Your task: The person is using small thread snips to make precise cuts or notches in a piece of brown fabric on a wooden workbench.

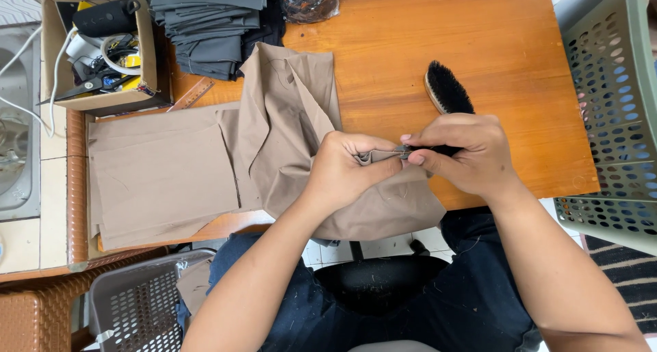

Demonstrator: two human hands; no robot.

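Observation:
A tan garment (287, 129) lies crumpled on the wooden table (438, 44), part of it hanging over the near edge. My left hand (345, 170) pinches a folded bit of its cloth. My right hand (465, 153) holds a small dark metal tool (404, 151) against that same fold, its tip touching the cloth between my two hands. A black-bristled brush (446, 88) rests on the table just behind my right hand.
Flat tan fabric pieces (161, 174) lie at the left. A stack of dark grey cloth (209, 23) and a cardboard box of scissors and cables (102, 44) sit at the back left. Perforated plastic baskets stand at the right (612, 119) and lower left (140, 304).

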